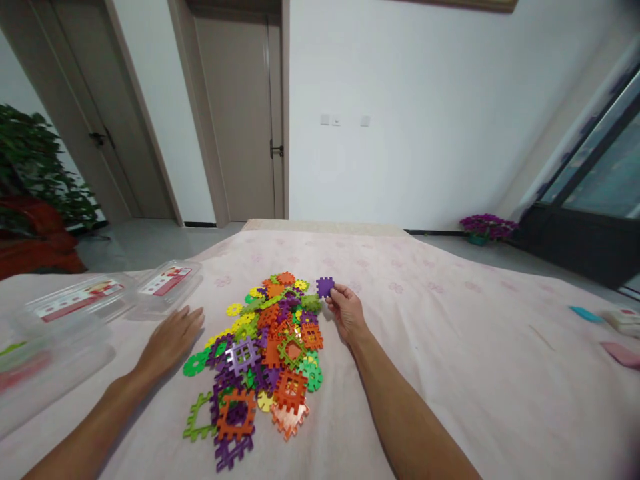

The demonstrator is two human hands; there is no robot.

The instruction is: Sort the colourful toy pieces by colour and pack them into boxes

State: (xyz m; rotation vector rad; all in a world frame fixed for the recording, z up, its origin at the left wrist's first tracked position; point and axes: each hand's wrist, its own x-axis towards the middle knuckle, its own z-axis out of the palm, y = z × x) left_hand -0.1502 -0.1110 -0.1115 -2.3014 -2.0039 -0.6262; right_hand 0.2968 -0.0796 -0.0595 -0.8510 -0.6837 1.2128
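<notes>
right hand (347,311): pinching a purple square tile (325,287) by its edge, mid-frame, tile upright-ish, no real long axis
left hand (171,337): open, flat on pink sheet (450,347), left of the tile pile (265,353)

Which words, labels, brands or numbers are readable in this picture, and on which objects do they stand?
Nothing is readable.
Red-and-white label on the nearer clear plastic box: too blurred to read.
Second red-and-white label on the farther clear plastic box: also too blurred.
Purple square plastic tile in the right hand: no writing.
</notes>
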